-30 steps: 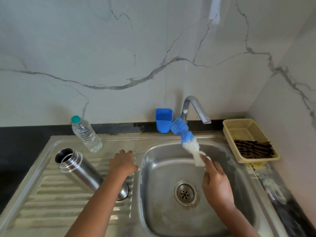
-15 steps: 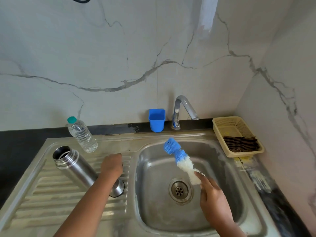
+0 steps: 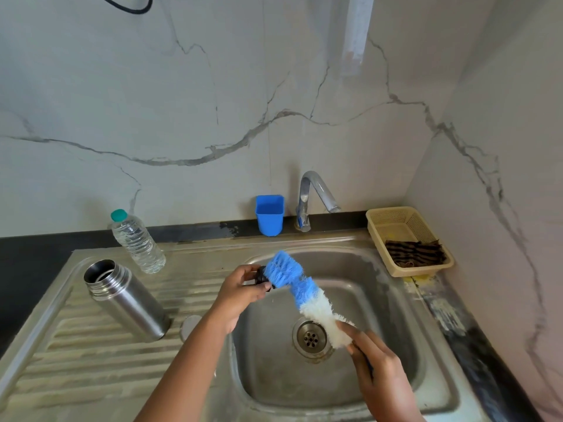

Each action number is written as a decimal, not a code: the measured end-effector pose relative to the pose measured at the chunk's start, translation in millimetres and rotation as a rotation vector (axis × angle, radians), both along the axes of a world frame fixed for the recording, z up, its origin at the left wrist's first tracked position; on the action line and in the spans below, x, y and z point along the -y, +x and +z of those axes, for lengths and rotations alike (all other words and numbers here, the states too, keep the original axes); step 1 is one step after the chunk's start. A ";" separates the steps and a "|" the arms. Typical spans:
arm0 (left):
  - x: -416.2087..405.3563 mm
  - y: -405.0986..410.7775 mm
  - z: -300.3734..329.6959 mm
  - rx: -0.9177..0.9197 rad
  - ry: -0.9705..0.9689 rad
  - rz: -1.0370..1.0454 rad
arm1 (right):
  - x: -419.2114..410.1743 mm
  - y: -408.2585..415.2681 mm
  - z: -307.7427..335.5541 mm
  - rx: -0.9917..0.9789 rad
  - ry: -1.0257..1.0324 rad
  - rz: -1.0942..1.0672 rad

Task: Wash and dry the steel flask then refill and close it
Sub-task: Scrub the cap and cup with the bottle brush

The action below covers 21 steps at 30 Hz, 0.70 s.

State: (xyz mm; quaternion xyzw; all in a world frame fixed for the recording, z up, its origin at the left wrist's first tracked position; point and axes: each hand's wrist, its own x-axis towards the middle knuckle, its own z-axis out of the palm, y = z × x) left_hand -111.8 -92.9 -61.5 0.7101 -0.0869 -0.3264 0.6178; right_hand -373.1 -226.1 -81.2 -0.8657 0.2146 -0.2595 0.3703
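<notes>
Brush clamped in my right hand, bristles slanting up-left over the sink; my left hand pinches a small dark piece at its tip. Flask stands open on the drainboard, left, nearer my left hand

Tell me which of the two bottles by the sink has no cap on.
The steel flask on the draining board: its threaded mouth is open and you can see inside. The clear plastic water bottle behind it, nearer the wall, wears a teal cap.
</notes>
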 end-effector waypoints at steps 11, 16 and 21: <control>3.8 -15.3 14.0 -0.039 -0.117 -0.178 | 19.3 -17.3 6.2 -0.019 -0.101 0.072; 4.2 -18.2 10.7 -0.018 -0.138 -0.232 | 22.1 -12.1 6.1 -0.003 -0.071 -0.030; 1.2 -18.0 15.8 -0.052 -0.187 -0.239 | 28.0 -20.1 11.6 0.012 -0.128 0.079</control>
